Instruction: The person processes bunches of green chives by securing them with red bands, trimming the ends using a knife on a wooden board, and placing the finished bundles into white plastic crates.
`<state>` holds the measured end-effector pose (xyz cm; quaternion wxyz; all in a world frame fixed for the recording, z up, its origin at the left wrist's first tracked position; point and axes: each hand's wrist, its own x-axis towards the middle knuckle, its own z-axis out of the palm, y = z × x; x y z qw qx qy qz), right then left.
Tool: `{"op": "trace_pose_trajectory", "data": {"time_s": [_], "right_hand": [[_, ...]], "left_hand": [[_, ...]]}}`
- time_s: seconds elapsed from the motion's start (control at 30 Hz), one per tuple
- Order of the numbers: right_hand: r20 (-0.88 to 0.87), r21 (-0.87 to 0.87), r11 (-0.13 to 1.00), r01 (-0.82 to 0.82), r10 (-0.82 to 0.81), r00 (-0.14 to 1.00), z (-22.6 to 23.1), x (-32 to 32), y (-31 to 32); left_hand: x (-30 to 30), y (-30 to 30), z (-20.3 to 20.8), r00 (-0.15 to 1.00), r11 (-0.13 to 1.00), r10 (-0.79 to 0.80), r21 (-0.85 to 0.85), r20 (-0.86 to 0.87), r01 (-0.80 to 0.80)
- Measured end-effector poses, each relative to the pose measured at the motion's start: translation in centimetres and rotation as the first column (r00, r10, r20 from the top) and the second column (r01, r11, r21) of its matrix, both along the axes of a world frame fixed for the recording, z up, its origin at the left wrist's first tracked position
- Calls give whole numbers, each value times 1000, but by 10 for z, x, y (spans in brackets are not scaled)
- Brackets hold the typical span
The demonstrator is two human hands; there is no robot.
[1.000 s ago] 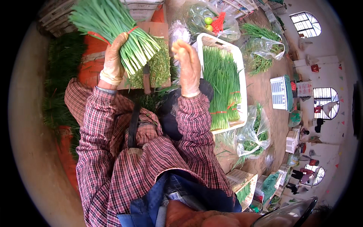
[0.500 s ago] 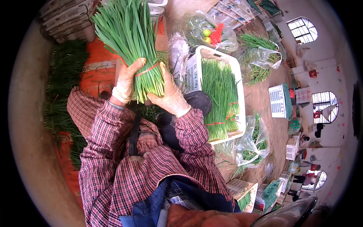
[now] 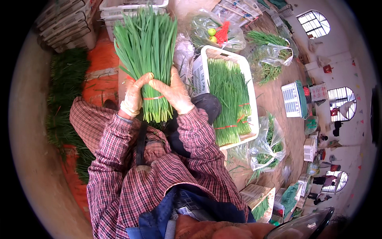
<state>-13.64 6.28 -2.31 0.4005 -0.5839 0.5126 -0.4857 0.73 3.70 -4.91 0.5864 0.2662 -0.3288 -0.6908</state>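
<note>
A thick bunch of garlic chives [image 3: 148, 49] stands in front of my chest, green leaf ends pointing away and pale stem ends toward me. A red band [image 3: 154, 98] ties it close to the stems. My left hand [image 3: 133, 95], in a thin pale glove, wraps its left side. My right hand [image 3: 175, 92], gloved alike, grips the right side, its thumb laid across the front toward my left thumb. Fingers behind the bunch are hidden. Right of my knee, a white plastic crate [image 3: 254, 109] holds more banded chives [image 3: 227, 91].
Dark green chives [image 3: 65, 95] lie in a long row on orange sheeting [image 3: 100, 93] at left. White crates [image 3: 65, 24] are stacked at the far left, others [image 3: 133, 4] beyond the bunch. Plastic bags of greens [image 3: 268, 149] and a bag with yellow-green fruit [image 3: 211, 32] lie on the floor at right.
The bunch has turned from a leftward lean to nearly upright and come slightly nearer me. My right hand has shifted up to above the band, its thumb now across the stems.
</note>
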Motion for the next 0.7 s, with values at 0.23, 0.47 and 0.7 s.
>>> {"op": "trace_pose_trajectory", "data": {"time_s": [0.23, 0.47, 0.7], "right_hand": [[501, 1, 987, 159, -138, 854, -28, 19, -1], [85, 54, 963, 265, -269, 959, -30, 26, -1], [-31, 46, 949, 313, -311, 950, -44, 20, 2]], "left_hand": [[-6, -5, -32, 991, 988, 130, 78, 17, -131], [19, -9, -52, 996, 959, 1, 282, -92, 26], [12, -10, -51, 998, 956, -65, 287, -10, 66]]}}
